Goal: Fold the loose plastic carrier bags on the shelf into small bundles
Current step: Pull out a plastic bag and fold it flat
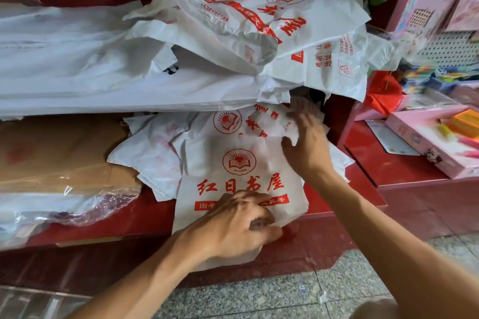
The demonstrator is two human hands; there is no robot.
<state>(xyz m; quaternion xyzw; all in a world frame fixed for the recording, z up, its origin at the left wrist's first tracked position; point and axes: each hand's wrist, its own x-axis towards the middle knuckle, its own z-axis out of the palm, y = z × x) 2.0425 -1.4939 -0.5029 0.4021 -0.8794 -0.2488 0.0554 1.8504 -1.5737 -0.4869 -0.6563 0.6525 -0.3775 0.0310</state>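
Down at the red shelf's [145,217] front edge, the left hand [233,225] pinches the printed white bag [241,163] with curled fingers; the right hand [308,145] presses it, fingers spread

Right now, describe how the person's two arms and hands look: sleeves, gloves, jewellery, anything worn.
Both forearms are bare as far as the picture reaches; no sleeve edge shows. The left hand and the right hand wear no gloves. No watch, bracelet or band shows on either wrist, and no ring is visible on the fingers that show. There are no markings, tape or bandages on either arm.
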